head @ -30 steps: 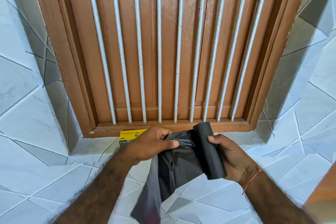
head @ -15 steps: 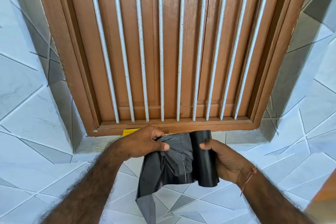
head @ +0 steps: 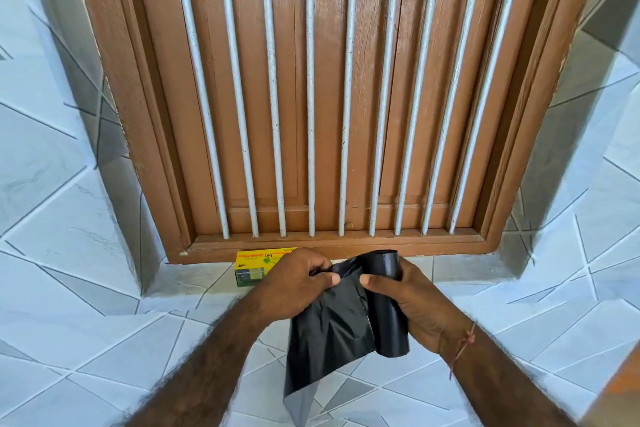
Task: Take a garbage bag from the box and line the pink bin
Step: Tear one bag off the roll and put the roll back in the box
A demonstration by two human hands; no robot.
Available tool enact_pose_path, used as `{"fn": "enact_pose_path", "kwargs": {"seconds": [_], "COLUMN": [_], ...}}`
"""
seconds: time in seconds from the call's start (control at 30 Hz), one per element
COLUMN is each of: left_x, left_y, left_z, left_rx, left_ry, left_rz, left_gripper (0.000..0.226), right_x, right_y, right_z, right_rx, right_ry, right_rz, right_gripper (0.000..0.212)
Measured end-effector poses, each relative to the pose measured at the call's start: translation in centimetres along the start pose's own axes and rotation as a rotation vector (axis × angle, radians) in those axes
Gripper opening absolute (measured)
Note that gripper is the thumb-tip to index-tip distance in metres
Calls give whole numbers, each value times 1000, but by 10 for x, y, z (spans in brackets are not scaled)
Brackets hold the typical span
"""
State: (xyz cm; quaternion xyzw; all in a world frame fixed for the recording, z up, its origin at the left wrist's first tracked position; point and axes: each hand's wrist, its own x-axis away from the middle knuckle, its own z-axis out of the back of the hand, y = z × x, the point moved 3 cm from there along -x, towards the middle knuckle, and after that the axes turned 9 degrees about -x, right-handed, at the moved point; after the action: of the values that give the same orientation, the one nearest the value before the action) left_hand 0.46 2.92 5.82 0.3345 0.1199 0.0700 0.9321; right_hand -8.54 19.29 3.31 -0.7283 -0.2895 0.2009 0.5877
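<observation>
A black roll of garbage bags (head: 389, 308) stands upright in my right hand (head: 417, 305), thumb pressed on its front. One unrolled black bag (head: 329, 333) hangs down from the roll, and my left hand (head: 294, 282) pinches its top edge beside the roll. The two thumbs nearly meet. Behind my left hand a yellow and green bag box (head: 251, 267) lies on the tiled sill, partly hidden. The pink bin is not in view.
A brown wooden window (head: 332, 97) with several white vertical bars fills the wall ahead. White and grey tiles (head: 69, 253) cover the wall and sill around it. An orange-brown edge (head: 620, 388) shows at the lower right corner.
Both hands have drawn closer together at the bag's top edge. The loose bag hangs shorter and flatter than before. The view has tilted so more of the yellow box shows.
</observation>
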Motion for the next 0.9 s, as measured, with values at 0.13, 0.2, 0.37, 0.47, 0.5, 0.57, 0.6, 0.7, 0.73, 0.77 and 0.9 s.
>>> {"fn": "enact_pose_path", "kwargs": {"seconds": [0.13, 0.2, 0.37, 0.47, 0.5, 0.57, 0.6, 0.7, 0.73, 0.77, 0.9], "left_x": [-2, -2, 2, 4, 5, 7, 8, 12, 13, 13, 16], "left_y": [-1, 0, 13, 17, 17, 16, 16, 15, 14, 13, 12], "left_z": [-5, -7, -16, -20, -21, -22, -24, -27, -28, -28, -26], "left_rx": [-111, -155, -307, -369, -360, -324, -307, -270, -268, -273, -268], "left_ry": [86, 109, 173, 250, 268, 293, 304, 349, 367, 385, 433], "left_rz": [9, 5, -46, -59, -50, -25, -13, 21, 33, 40, 41], "left_gripper": [29, 28, 29, 31, 30, 28, 28, 30, 31, 31, 29], "right_x": [-1, -1, -6, -8, -9, -10, -11, -14, -16, -17, -22], "right_y": [4, 4, 7, 9, 10, 10, 9, 8, 7, 6, 8], "right_z": [-3, -6, -10, -10, -10, -11, -13, -17, -17, -18, -22], "right_rx": [-79, -88, -170, -180, -174, -171, -180, -199, -206, -212, -187], "right_ry": [-15, 4, 175, 264, 284, 301, 302, 312, 313, 312, 308], "right_rz": [-5, 21, 59, 110, 128, 154, 161, 153, 150, 149, 150], "right_gripper": [50, 44, 30, 19, 18, 17, 17, 17, 18, 19, 20]}}
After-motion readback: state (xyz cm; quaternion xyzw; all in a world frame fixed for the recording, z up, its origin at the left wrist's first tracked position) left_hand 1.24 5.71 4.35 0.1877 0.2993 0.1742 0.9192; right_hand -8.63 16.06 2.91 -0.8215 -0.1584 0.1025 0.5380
